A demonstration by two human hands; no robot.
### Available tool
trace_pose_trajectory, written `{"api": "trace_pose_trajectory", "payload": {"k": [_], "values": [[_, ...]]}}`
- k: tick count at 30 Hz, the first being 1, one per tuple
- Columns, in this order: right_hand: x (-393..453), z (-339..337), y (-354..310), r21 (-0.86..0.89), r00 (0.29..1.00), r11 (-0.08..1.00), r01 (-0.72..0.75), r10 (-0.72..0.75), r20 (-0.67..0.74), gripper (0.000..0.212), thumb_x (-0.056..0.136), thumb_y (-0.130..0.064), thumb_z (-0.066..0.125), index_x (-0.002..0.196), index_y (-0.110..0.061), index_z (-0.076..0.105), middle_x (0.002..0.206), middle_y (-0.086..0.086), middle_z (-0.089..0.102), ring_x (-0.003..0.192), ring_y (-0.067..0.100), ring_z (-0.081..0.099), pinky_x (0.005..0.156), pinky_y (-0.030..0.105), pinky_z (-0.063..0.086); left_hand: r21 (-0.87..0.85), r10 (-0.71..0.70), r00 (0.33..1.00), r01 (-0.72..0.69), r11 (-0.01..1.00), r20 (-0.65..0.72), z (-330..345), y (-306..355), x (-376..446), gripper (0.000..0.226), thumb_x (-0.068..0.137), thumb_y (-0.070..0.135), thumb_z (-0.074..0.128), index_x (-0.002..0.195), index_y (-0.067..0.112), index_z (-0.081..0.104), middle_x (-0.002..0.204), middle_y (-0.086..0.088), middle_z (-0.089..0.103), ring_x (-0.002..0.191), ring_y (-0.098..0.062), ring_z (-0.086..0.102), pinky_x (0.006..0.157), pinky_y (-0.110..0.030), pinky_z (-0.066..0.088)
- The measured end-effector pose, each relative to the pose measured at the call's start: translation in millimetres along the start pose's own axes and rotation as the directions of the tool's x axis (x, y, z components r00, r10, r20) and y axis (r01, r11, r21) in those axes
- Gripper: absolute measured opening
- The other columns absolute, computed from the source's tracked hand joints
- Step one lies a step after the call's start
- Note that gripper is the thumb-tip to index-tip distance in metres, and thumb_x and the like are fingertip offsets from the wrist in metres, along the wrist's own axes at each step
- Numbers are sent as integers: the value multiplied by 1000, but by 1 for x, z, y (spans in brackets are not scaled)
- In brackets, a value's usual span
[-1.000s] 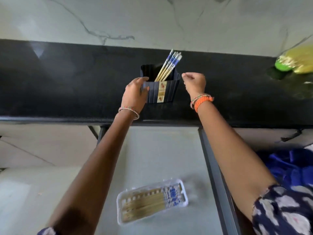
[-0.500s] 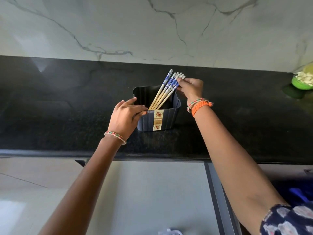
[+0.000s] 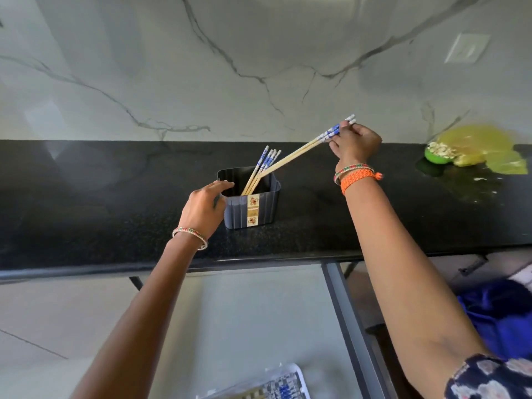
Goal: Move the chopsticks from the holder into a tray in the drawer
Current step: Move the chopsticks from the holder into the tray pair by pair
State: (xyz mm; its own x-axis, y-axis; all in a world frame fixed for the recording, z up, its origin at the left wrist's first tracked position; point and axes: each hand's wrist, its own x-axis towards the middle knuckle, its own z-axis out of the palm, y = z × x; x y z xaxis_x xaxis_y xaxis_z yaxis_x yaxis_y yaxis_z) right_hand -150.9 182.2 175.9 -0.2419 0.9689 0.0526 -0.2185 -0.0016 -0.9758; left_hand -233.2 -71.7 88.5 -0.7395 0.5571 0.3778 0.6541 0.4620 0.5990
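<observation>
A dark blue ribbed holder (image 3: pixel 263 210) with a floral label stands on the black counter. My left hand (image 3: pixel 205 210) grips its left rim. Several chopsticks (image 3: pixel 266 162) with blue-and-white tops lean inside it. My right hand (image 3: pixel 355 145) pinches the patterned ends of a pair of chopsticks (image 3: pixel 299 154), drawn up and to the right, their tips still at the holder's mouth. A clear tray (image 3: pixel 288 383) with chopsticks in it lies in the open drawer at the bottom edge, partly cut off.
The black counter (image 3: pixel 115 211) runs across the view below a marble wall. A green bowl (image 3: pixel 437 155) and yellow plastic bag (image 3: pixel 483 148) sit at the far right. The drawer's dark side rail (image 3: pixel 349 326) runs down the right. Blue cloth (image 3: pixel 498 315) lies beyond it.
My right hand took hold of a pair of chopsticks and pulled them up and rightward out of the holder. My left hand stayed on the holder's left side.
</observation>
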Motion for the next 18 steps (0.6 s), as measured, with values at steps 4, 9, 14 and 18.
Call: {"api": "trace_pose_trajectory", "payload": {"k": [4,9,14,18], "values": [[-69,-47,-7,243,976,946,-214,218,11,20,89,-5,62,69,-8,60,72,10,65,64,16,67,56,25,60,-110,-98,995,95,989,-23,-6,0,-50,36,88,-1,47,118,12,62,92,-15,71,63,-18,59,73,-25,50],[-166,-110,84,311,855,812,-494,519,0,21,90,0,60,69,-3,56,57,7,63,59,14,63,60,26,60,-251,-390,921,380,890,9,8,-34,-152,38,81,-10,42,106,3,67,108,-15,70,100,-22,65,92,-22,44],[-258,-181,197,218,647,644,-734,760,-68,27,93,5,52,68,-6,51,35,1,58,34,9,59,41,22,55,-75,-725,676,736,673,135,28,-91,-264,28,84,1,48,100,6,71,111,-17,69,111,-34,59,95,-32,44],[-305,-209,240,50,565,574,-817,815,-128,13,91,3,57,78,1,55,47,9,62,57,19,59,49,25,58,29,-776,575,798,602,258,44,-108,-322,24,86,13,53,95,-3,70,102,-26,69,101,-38,62,87,-35,48]]}}
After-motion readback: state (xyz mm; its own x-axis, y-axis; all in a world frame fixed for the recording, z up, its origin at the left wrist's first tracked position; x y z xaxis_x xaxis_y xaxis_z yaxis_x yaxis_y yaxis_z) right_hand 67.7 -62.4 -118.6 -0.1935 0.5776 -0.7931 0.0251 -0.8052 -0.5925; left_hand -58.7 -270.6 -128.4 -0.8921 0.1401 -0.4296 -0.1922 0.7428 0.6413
